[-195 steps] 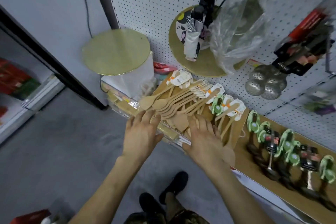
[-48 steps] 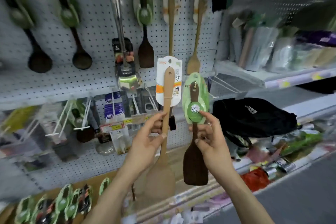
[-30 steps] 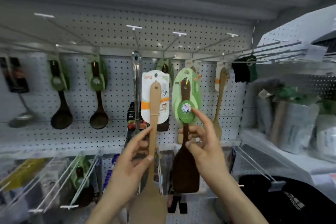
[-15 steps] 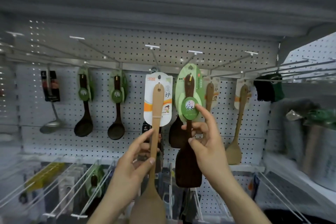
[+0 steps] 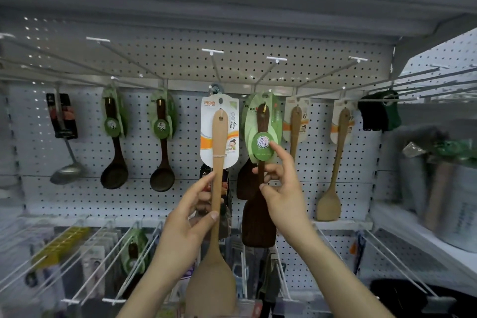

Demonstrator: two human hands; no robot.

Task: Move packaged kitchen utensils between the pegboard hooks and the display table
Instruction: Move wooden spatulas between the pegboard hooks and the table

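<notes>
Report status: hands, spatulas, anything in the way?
Left hand grips light spatula, right hand pinches dark spatula. Both cards up at the hooks; hung or not, cannot tell. Hung utensils close behind.

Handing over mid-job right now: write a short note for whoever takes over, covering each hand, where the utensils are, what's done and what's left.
Left hand grips the light spatula by its handle. Right hand pinches the dark spatula at its handle, forefinger on its green card.
Both are held upright before the pegboard, cards near the hooks; I cannot tell whether either is hooked.
Done: both are up at the pegboard.
Left: seat each card on a hook, then let go.
</notes>
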